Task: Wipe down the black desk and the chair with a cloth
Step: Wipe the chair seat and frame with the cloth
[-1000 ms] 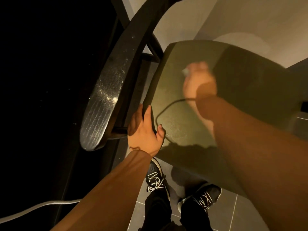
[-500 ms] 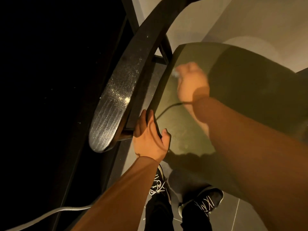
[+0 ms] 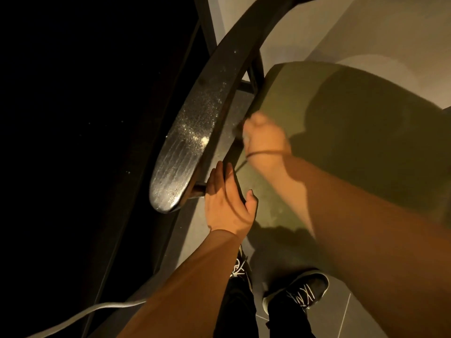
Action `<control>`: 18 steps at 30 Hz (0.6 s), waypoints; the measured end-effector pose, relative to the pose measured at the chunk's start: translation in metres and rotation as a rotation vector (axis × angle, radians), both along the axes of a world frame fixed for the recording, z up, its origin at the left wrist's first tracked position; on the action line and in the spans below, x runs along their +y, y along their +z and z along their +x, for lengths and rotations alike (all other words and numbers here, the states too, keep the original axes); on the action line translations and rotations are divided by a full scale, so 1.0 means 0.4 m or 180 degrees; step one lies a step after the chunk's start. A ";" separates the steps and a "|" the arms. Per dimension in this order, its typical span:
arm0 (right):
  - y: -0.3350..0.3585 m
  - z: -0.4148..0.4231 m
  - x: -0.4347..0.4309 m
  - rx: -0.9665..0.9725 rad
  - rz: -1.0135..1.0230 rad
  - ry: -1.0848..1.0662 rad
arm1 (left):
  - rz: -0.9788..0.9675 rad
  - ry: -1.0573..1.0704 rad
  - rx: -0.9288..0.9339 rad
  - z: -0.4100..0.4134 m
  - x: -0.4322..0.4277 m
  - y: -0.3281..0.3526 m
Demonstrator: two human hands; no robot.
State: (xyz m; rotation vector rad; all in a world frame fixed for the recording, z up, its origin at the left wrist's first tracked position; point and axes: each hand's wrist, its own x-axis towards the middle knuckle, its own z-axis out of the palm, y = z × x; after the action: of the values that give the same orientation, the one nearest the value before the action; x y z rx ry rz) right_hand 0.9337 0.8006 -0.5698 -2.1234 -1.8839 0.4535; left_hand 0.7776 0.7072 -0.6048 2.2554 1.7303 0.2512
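Chair seat (image 3: 366,147), olive, half in shadow; logged from above. Found left hand (image 3: 229,206) at seat's near left edge, grip curled over the rim, thumb lying on top. Found right hand (image 3: 264,140) further along that same edge, motion-blurred, grip balled tight around cloth (image 3: 241,132), only a pale smudge showing. Noted dusty armrest (image 3: 185,147) just left of seat, black surface (image 3: 73,118) beyond it, shoes (image 3: 297,291) below seat's near edge.
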 end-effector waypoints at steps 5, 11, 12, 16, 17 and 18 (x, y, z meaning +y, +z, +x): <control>0.023 -0.042 -0.146 0.0777 -0.0334 0.0935 | -0.0133 -0.0366 0.0453 -0.045 -0.036 0.035; 0.027 0.111 -0.066 0.0947 -0.0993 -0.0786 | -0.0656 -0.0205 0.0303 -0.090 -0.053 0.079; 0.031 0.093 -0.081 0.0883 -0.0908 -0.0703 | -0.0704 -0.0267 0.0291 -0.100 -0.056 0.080; 0.023 -0.071 -0.245 0.0808 -0.0371 0.0177 | -0.0806 -0.0265 0.0277 -0.121 -0.069 0.084; 0.035 -0.092 -0.279 0.0612 -0.0512 0.0432 | -0.0842 -0.0253 0.0248 -0.124 -0.074 0.090; 0.032 -0.092 -0.298 0.0510 -0.0620 0.0624 | -0.0893 -0.0263 0.0221 -0.129 -0.079 0.095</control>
State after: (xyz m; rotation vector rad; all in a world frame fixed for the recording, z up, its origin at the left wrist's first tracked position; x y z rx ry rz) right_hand 0.8969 0.6816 -0.5571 -1.9540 -2.0343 0.8549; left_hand 0.7260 0.6757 -0.5670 2.1441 1.5877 -0.0842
